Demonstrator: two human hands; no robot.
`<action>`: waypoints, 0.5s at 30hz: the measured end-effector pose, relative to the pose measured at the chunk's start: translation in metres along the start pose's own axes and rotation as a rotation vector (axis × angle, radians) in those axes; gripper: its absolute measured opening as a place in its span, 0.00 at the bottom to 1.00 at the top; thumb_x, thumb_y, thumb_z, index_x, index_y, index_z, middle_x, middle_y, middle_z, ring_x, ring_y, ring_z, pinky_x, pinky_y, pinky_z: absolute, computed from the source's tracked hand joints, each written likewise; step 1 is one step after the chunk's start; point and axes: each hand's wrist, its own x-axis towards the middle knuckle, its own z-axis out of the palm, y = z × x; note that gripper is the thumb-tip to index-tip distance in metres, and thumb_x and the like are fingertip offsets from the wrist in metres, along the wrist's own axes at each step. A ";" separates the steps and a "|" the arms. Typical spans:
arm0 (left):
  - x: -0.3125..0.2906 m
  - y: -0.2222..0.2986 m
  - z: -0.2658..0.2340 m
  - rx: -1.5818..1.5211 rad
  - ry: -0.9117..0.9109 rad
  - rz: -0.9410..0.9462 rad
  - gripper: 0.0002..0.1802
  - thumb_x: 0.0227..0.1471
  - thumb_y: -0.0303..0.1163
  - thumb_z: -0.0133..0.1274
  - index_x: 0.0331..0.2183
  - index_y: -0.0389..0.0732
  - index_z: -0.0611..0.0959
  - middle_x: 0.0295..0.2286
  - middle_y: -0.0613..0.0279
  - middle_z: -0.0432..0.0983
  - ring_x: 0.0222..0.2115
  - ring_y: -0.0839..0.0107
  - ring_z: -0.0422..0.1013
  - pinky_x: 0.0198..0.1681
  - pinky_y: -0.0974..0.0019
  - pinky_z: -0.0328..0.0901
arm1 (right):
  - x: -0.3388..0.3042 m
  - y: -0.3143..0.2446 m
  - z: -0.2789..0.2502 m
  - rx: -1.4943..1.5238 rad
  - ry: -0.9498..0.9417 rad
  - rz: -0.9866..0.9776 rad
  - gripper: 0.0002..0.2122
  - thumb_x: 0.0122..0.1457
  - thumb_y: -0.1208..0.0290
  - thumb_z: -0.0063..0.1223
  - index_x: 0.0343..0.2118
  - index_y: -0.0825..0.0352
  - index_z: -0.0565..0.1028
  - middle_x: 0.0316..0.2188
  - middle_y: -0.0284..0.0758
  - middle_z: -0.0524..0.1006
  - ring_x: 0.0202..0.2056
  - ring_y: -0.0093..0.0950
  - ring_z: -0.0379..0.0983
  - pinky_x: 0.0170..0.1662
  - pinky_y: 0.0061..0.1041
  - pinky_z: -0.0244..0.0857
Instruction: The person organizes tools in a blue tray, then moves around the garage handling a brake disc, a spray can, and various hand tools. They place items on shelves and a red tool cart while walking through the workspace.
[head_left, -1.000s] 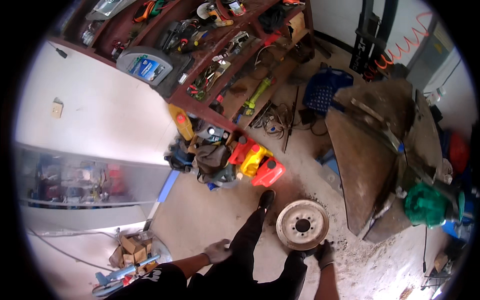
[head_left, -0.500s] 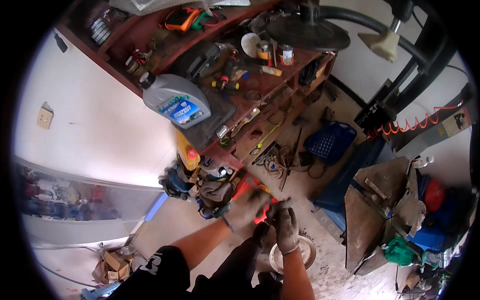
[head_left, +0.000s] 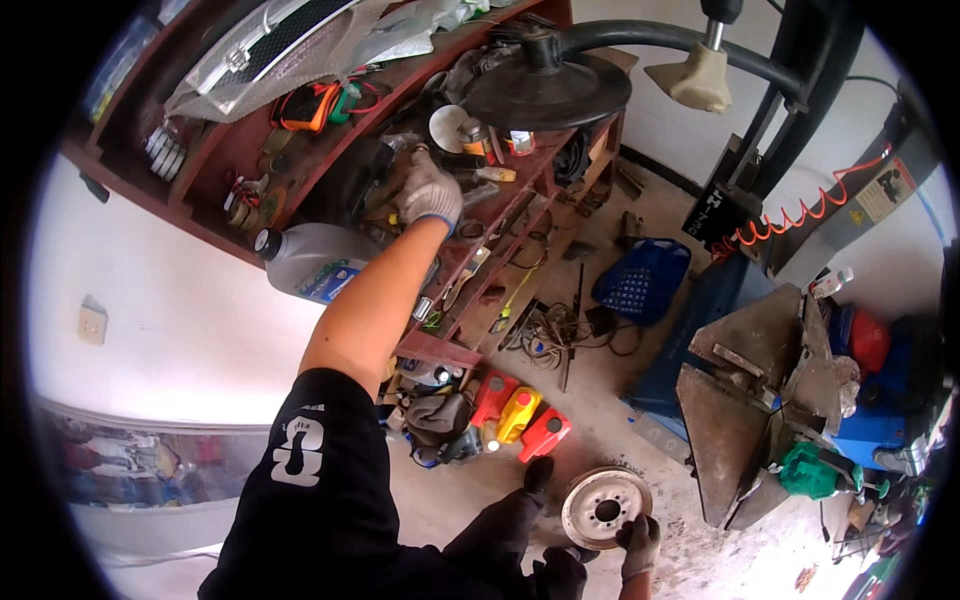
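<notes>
My left hand (head_left: 430,193), in a pale work glove, reaches out over the cluttered red shelf bench (head_left: 525,185). Its fingers are curled down among the tools, and what they grip is hidden. Close by my left forearm stands a grey coolant jug (head_left: 312,258) with a blue label. Low in the view, my right hand (head_left: 640,548), gloved with dark fingertips, is closed above the edge of a round, pale metal wheel rim (head_left: 606,507) on the floor. Something dark may be in its fingers, too small to make out.
Red (head_left: 546,434) and yellow bottles (head_left: 518,415) stand by my feet. A blue basket (head_left: 643,280) and coiled cable (head_left: 552,340) lie beyond. At right is a machine with a metal turntable (head_left: 745,400); its black round arm disc (head_left: 545,90) hangs over the bench.
My hands, together over the floor half a second ago, have parted. The left has gone up to the bench; the right has moved right and down by the rim. The view has shifted.
</notes>
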 end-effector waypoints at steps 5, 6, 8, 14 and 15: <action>0.043 -0.055 -0.015 0.291 -0.187 -0.135 0.56 0.45 0.63 0.65 0.63 0.35 0.66 0.61 0.47 0.69 0.61 0.54 0.69 0.60 0.54 0.67 | -0.013 0.025 -0.027 -0.045 0.000 0.063 0.16 0.66 0.58 0.55 0.49 0.64 0.75 0.27 0.33 0.79 0.21 0.26 0.76 0.24 0.27 0.74; 0.051 -0.057 -0.012 0.272 -0.243 -0.161 0.56 0.46 0.64 0.63 0.64 0.34 0.66 0.59 0.47 0.71 0.60 0.53 0.70 0.60 0.54 0.67 | -0.012 0.026 -0.029 -0.054 -0.001 0.075 0.16 0.66 0.58 0.55 0.49 0.64 0.75 0.27 0.33 0.79 0.21 0.26 0.76 0.24 0.27 0.74; 0.063 -0.050 -0.006 0.126 -0.276 -0.258 0.54 0.48 0.65 0.60 0.63 0.32 0.67 0.56 0.45 0.75 0.57 0.50 0.72 0.58 0.54 0.68 | -0.002 0.037 -0.026 -0.046 -0.038 0.063 0.16 0.66 0.59 0.55 0.50 0.65 0.74 0.28 0.34 0.79 0.22 0.26 0.76 0.25 0.27 0.74; 0.040 -0.072 0.036 -0.155 0.097 -0.336 0.40 0.55 0.59 0.53 0.49 0.27 0.73 0.47 0.33 0.78 0.49 0.40 0.76 0.52 0.45 0.71 | -0.029 0.008 0.025 -0.109 -0.132 0.087 0.14 0.66 0.63 0.55 0.47 0.67 0.74 0.29 0.35 0.79 0.24 0.25 0.76 0.28 0.24 0.73; 0.011 -0.043 0.042 -0.222 0.107 -0.394 0.39 0.56 0.58 0.53 0.49 0.27 0.73 0.47 0.34 0.78 0.49 0.40 0.76 0.52 0.45 0.72 | -0.028 -0.003 0.026 -0.126 -0.127 0.063 0.14 0.66 0.62 0.54 0.46 0.67 0.74 0.29 0.34 0.79 0.24 0.24 0.76 0.28 0.24 0.73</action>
